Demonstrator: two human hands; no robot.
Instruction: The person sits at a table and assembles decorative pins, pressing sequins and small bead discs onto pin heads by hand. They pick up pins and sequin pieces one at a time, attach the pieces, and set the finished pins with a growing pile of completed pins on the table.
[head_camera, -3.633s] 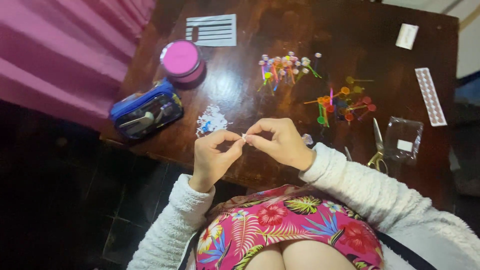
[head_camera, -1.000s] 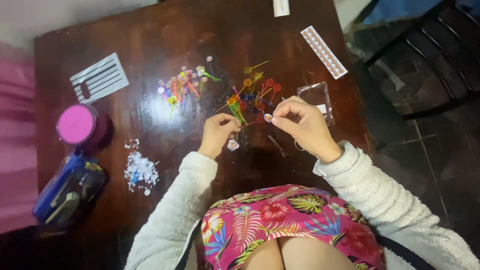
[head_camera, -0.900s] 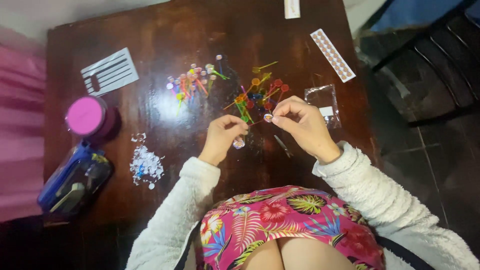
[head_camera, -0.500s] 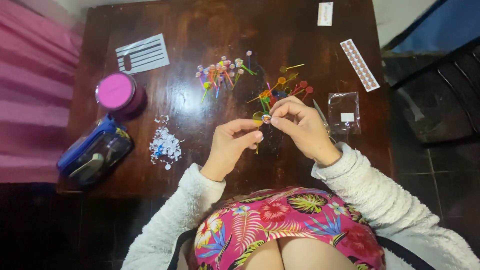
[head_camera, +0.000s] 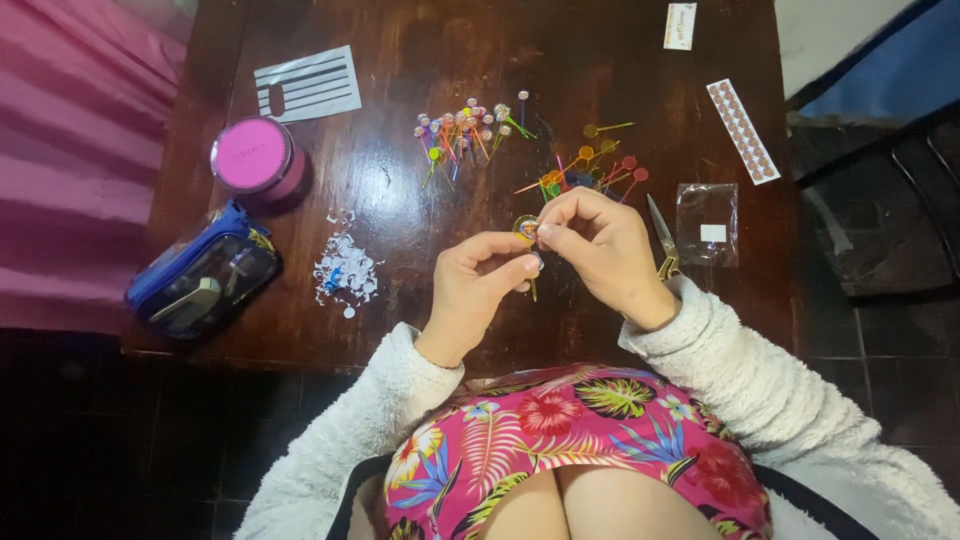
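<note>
Yellow round-headed pick (head_camera: 528, 235) upright, pinched by left hand (head_camera: 478, 290) fingers and right hand (head_camera: 600, 245) fingers.

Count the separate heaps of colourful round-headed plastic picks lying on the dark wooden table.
2. One heap of picks with pale round heads lies near the table's middle; a second heap of orange, red and yellow picks lies just beyond the right hand. More picks may be hidden under the hands.
</note>
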